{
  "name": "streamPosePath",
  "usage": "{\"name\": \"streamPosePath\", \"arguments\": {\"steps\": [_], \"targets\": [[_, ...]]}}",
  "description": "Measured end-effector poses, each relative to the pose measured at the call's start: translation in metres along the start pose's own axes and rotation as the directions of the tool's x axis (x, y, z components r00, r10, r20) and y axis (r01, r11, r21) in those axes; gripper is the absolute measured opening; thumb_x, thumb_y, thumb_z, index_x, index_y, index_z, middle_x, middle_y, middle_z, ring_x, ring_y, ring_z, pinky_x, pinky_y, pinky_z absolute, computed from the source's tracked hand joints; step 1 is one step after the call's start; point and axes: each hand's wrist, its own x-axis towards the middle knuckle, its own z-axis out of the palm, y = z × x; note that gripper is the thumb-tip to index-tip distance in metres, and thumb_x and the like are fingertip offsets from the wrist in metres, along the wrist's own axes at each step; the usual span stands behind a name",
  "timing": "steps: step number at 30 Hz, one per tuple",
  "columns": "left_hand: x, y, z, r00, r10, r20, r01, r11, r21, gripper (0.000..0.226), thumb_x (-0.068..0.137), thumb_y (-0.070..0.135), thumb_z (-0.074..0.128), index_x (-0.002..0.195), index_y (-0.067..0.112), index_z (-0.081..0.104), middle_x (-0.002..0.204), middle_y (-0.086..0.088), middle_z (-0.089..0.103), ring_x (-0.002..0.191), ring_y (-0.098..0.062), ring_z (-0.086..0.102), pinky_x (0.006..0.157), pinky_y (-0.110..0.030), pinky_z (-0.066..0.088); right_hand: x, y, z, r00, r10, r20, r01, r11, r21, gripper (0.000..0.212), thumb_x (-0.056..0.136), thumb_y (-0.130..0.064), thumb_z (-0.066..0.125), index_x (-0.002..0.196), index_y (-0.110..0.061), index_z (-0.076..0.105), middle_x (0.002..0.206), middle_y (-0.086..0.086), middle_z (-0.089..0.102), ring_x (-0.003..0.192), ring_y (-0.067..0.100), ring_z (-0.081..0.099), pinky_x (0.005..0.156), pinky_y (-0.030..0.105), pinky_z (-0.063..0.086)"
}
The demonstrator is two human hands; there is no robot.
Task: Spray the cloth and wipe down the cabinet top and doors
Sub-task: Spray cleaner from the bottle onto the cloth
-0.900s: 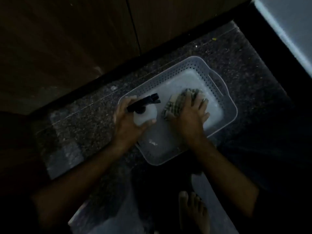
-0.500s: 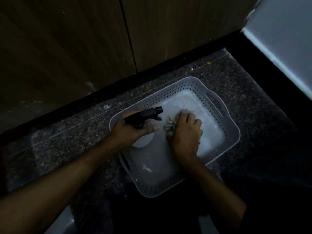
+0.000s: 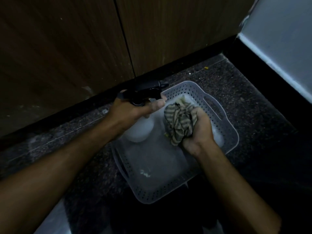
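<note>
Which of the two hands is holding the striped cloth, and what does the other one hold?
The right hand grips the bunched striped cloth above the perforated basket. The left hand holds the spray bottle by its black trigger head instead.

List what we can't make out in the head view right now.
- Bottle fill level: too dim, and the left hand covers its neck.
- Trigger pressed or not: hidden under that grip.
- Cloth wet or dry: bunched in the right hand, too dark.
- Cabinet top: out of frame, only doors show.
- Basket near corner: lost in shadow.
</note>
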Motion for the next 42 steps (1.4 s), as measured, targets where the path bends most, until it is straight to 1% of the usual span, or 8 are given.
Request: {"name": "streamPosePath", "arguments": {"steps": [2, 7, 13, 17, 21, 32, 39, 42], "targets": [[0.003, -0.004, 0.002, 0.999, -0.009, -0.038, 0.011, 0.998, 0.054, 0.058, 0.075, 0.064, 0.068, 0.093, 0.009, 0.076, 0.063, -0.006, 0.066, 0.062, -0.017, 0.065, 0.066, -0.028, 0.052, -0.001, -0.006, 0.002, 0.998, -0.016, 0.063, 0.010, 0.996, 0.084, 0.048, 0.098, -0.033, 0.037, 0.086, -0.004, 0.074, 0.085, 0.012, 0.071, 0.081, 0.024, 0.066, 0.082, 0.039, 0.050], [0.003, 0.004, 0.002, 0.998, -0.013, 0.067, 0.011, 1.000, 0.024, 0.029, 0.083, 0.041, 0.066, 0.108, 0.030, 0.074, 0.055, -0.020, 0.056, 0.061, -0.039, 0.060, 0.074, -0.034, 0.054, -0.009, -0.021, 0.013, 0.995, -0.072, 0.073, 0.067, 0.996, 0.066, 0.059, 0.095, -0.032, 0.045, 0.135, 0.011, 0.048, 0.138, 0.027, 0.051, 0.130, 0.041, 0.049, 0.113, 0.049, 0.039], [0.003, 0.005, 0.010, 0.994, -0.069, 0.082, 0.065, 0.997, 0.046, 0.012, 0.081, 0.034, 0.076, 0.070, 0.030, 0.077, 0.050, 0.002, 0.062, 0.060, -0.036, 0.064, 0.085, -0.040, 0.054, -0.010, -0.035, 0.014, 0.981, -0.193, -0.019, 0.193, 0.980, 0.049, 0.043, 0.098, -0.027, 0.038, 0.111, 0.004, 0.066, 0.104, 0.018, 0.067, 0.101, 0.031, 0.063, 0.093, 0.040, 0.054], [-0.001, 0.005, 0.007, 0.982, -0.145, 0.123, 0.161, 0.978, -0.133, 0.037, 0.082, 0.027, 0.072, 0.117, 0.019, 0.071, 0.091, 0.008, 0.077, 0.062, -0.028, 0.056, 0.081, -0.047, 0.056, -0.012, -0.039, 0.021, 0.972, -0.233, -0.019, 0.233, 0.972, 0.034, 0.039, 0.098, -0.026, 0.038, 0.116, 0.000, 0.062, 0.105, 0.018, 0.064, 0.102, 0.032, 0.059, 0.095, 0.043, 0.050], [-0.008, 0.014, 0.014, 0.974, -0.170, 0.152, 0.211, 0.927, -0.311, 0.026, 0.080, 0.018, 0.068, 0.106, 0.014, 0.072, 0.097, -0.001, 0.077, 0.050, -0.011, 0.049, 0.069, -0.035, 0.044, -0.013, -0.040, 0.017, 0.968, -0.250, -0.004, 0.250, 0.968, 0.015, 0.036, 0.099, -0.027, 0.039, 0.101, -0.004, 0.067, 0.089, 0.011, 0.067, 0.084, 0.023, 0.064, 0.077, 0.034, 0.053], [0.008, -0.003, 0.012, 0.971, -0.237, -0.033, 0.238, 0.970, 0.043, 0.018, 0.068, 0.036, 0.085, 0.076, 0.021, 0.078, 0.075, -0.027, 0.070, 0.039, -0.015, 0.053, 0.045, -0.027, 0.045, -0.010, -0.040, 0.013, 0.946, -0.317, -0.070, 0.324, 0.936, 0.140, 0.037, 0.098, -0.026, 0.041, 0.105, -0.001, 0.068, 0.098, 0.016, 0.068, 0.096, 0.030, 0.064, 0.094, 0.044, 0.052], [0.012, -0.010, 0.016, 0.978, -0.188, -0.085, 0.199, 0.971, 0.135, 0.026, 0.076, 0.035, 0.082, 0.065, 0.012, 0.075, 0.067, -0.020, 0.070, 0.044, -0.028, 0.058, 0.050, -0.033, 0.050, -0.008, -0.035, 0.013, 0.948, -0.314, -0.054, 0.319, 0.939, 0.126, 0.037, 0.098, -0.026, 0.041, 0.100, -0.003, 0.069, 0.094, 0.014, 0.069, 0.090, 0.026, 0.067, 0.088, 0.040, 0.055], [0.015, -0.014, 0.016, 0.961, -0.211, -0.179, 0.238, 0.960, 0.149, 0.025, 0.075, 0.029, 0.083, 0.060, 0.014, 0.071, 0.059, -0.009, 0.069, 0.040, -0.013, 0.057, 0.052, -0.028, 0.047, -0.009, -0.034, 0.014, 0.950, -0.309, -0.051, 0.313, 0.941, 0.127, 0.038, 0.099, -0.025, 0.040, 0.093, -0.005, 0.071, 0.089, 0.011, 0.071, 0.085, 0.023, 0.069, 0.079, 0.035, 0.058]]}}
